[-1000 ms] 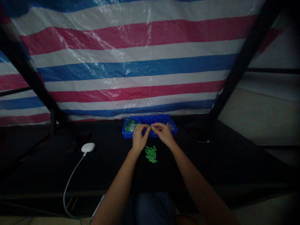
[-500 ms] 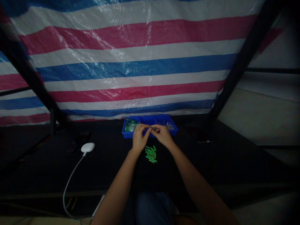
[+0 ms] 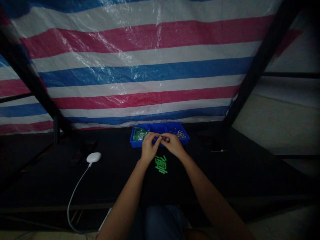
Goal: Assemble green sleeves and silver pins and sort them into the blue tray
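Note:
My left hand and my right hand meet fingertip to fingertip over the front edge of a blue divided tray. Both are closed in a pinch on a tiny greenish piece, mostly covered by the fingers. In the tray's left compartment lie green and clear packets; the right one holds thin metal pins. Several short green pieces form a loose pile on the black table just below my hands.
A white rounded device with a white cable lies at the left of the black table. A dark flat object is at the right. Behind stands a striped plastic sheet between black posts.
My fingertips have shifted very slightly around the small piece. The tray and the green pile have not moved.

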Motion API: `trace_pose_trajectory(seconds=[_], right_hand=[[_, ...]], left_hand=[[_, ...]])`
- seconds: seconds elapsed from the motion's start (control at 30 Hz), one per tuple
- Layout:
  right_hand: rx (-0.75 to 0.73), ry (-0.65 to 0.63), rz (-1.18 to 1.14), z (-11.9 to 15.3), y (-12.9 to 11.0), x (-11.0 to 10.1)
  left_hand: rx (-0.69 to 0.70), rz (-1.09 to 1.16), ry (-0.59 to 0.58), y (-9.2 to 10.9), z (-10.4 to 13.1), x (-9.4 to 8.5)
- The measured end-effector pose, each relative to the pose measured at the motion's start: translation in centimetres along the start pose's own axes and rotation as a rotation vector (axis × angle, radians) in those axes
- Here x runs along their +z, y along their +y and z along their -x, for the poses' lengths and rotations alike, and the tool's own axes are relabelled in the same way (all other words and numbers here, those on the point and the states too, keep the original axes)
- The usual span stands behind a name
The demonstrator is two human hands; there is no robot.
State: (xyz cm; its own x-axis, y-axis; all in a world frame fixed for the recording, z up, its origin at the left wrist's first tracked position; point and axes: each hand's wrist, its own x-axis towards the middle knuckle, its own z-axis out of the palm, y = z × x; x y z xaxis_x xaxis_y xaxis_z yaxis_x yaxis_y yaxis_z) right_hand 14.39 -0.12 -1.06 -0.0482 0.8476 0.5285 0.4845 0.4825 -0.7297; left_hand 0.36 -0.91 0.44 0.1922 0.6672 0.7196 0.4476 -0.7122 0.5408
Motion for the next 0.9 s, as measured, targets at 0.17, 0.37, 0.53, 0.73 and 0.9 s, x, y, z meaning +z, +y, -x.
trace_pose_trajectory(seconds=[0.17, 0.37, 0.53, 0.73, 0.9], right_hand=[[0.000, -0.003, -0.031, 0.0, 0.1, 0.0], [0.024, -0.021, -0.152, -0.3, 0.3, -0.2], [0.091, 0.000, -0.297, -0.5, 0.6, -0.2], [0.129, 0.024, -0.437, -0.6, -0.2, -0.5], [0.111, 0.041, -0.421, -0.6, -0.5, -0.6]], left_hand=[[0.002, 0.006, 0.006, 0.1, 0.0, 0.0], [-0.014, 0.005, 0.038, 0.1, -0.1, -0.1], [-0.030, 0.008, 0.058, 0.1, -0.1, 0.0], [-0.026, -0.028, 0.047, -0.2, 0.0, 0.1], [0.001, -0.054, 0.011, -0.6, 0.0, 0.2]])
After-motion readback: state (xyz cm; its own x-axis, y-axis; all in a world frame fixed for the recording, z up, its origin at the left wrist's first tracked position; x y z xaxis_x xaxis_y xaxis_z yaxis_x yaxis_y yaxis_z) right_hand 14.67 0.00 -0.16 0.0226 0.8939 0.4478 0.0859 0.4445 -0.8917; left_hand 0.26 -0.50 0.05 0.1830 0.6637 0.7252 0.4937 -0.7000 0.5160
